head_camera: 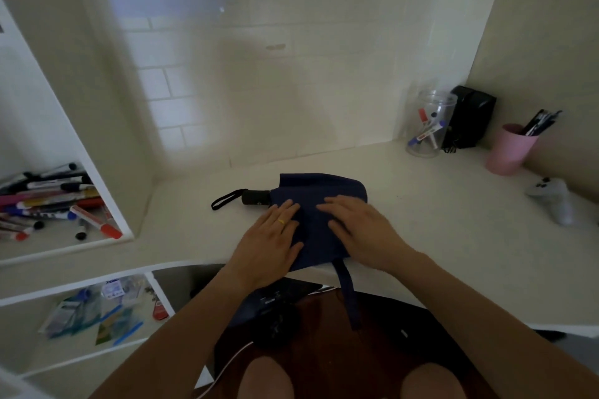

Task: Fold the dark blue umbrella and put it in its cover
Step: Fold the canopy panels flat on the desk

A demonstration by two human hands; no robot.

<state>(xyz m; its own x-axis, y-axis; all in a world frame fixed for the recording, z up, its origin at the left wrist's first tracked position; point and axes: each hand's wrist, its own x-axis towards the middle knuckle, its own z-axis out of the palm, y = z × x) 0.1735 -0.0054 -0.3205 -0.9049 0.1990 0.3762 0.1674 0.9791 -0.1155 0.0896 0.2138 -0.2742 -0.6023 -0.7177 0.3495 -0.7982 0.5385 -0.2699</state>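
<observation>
The dark blue umbrella (319, 194) lies collapsed on the white desk (437, 220), its black handle (256, 197) and wrist loop pointing left. Its loose canopy fabric spreads toward the desk's front edge, and a blue closure strap (348, 295) hangs down over that edge. My left hand (269, 243) rests flat, palm down, on the fabric's left side, a ring on one finger. My right hand (359, 230) presses flat on the right side. Neither hand grips anything. I cannot pick out the cover for certain; a dark blue piece (249, 311) lies below the desk edge.
A clear jar of markers (428, 126), a black box (470, 116) and a pink cup of pens (509, 149) stand at the back right. A white controller (554, 201) lies at the right. Left shelves hold many markers (55, 201) and packets (97, 311). My knees are below.
</observation>
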